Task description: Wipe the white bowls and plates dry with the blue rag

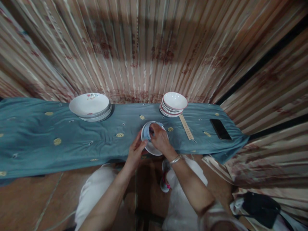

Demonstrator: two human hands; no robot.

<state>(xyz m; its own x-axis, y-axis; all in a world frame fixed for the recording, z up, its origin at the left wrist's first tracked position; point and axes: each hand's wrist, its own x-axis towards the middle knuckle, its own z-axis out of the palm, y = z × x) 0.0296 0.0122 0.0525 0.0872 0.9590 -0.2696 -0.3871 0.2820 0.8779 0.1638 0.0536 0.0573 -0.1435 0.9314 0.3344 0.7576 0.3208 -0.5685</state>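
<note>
White bowl [153,149] is clasped by fingers of left hand [136,151]. Inside, cloth [146,132] is pinched under fingers of right hand [160,138].

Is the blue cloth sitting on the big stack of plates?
No, the right hand holds the blue cloth in the bowl that the left hand grips, away from the plates.

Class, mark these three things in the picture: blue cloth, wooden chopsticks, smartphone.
Blue cloth [146,132], head view: its bunched left part.
Wooden chopsticks [186,127], head view: mid-length of the bundle.
Smartphone [220,129], head view: middle of its dark face.
</note>
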